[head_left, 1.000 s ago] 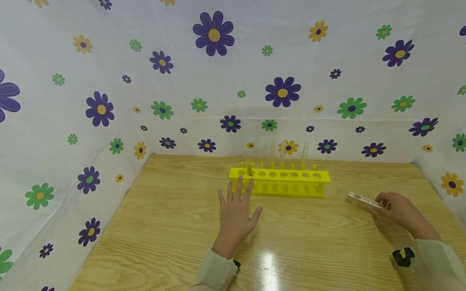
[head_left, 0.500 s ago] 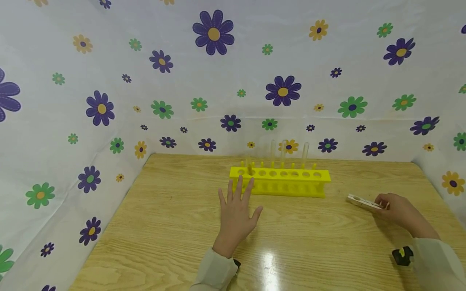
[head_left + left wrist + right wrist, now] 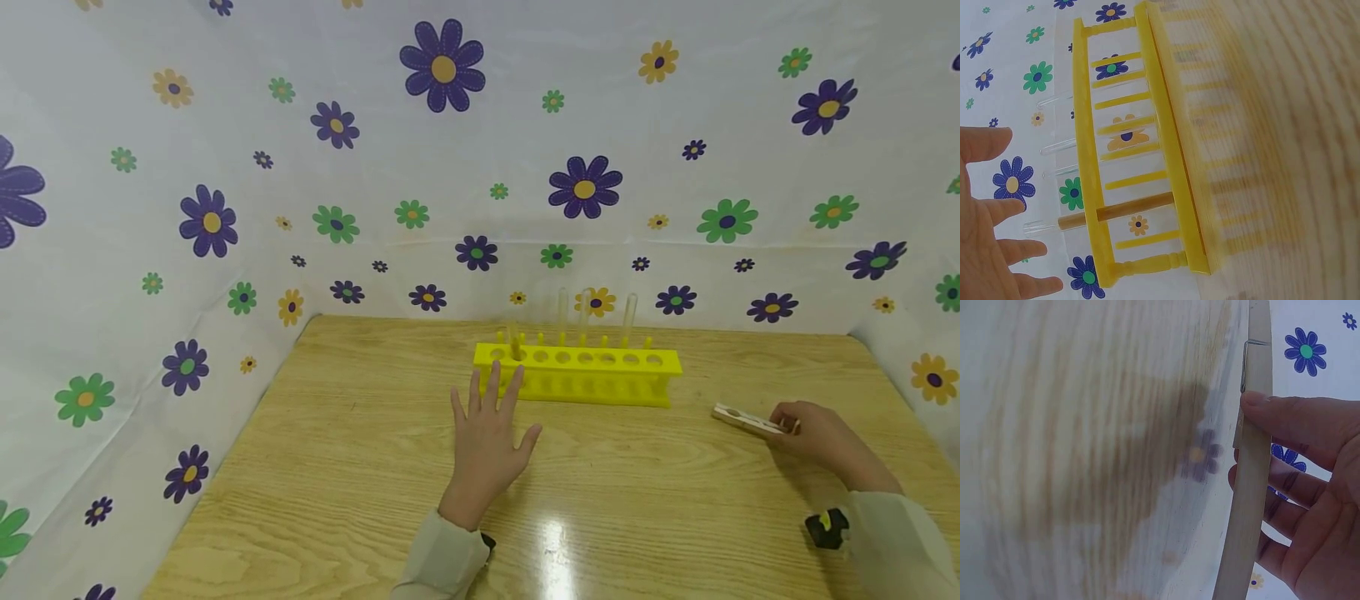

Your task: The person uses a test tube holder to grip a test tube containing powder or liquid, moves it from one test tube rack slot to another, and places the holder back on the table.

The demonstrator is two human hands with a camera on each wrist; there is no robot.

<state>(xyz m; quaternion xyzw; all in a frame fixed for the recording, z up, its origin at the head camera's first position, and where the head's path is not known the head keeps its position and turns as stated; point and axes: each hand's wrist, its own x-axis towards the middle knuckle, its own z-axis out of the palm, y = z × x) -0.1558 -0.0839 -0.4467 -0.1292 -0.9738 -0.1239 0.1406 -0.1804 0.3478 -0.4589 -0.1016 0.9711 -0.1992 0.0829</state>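
Note:
A yellow test tube rack (image 3: 573, 362) stands at the back middle of the table. Near its left end sits a test tube with amber-brown liquid (image 3: 1135, 207); three clear test tubes (image 3: 1060, 145) stand in other holes. My left hand (image 3: 486, 454), fingers spread, is in front of the rack's left end. Whether its fingertips touch the rack I cannot tell. To the right of the rack, my right hand (image 3: 828, 442) pinches a wooden test tube holder (image 3: 742, 418) between thumb and fingers. The holder has a metal spring, and its far end points left toward the rack.
The wood-grain table (image 3: 360, 467) spreads around the rack and both hands. A white flower-print cloth (image 3: 360, 175) rises behind the table and along its sides. Several pegs stick up behind the rack's holes.
My right hand and the test tube holder have shifted slightly left and down, and the holder's angle has changed a little. The left hand stays still.

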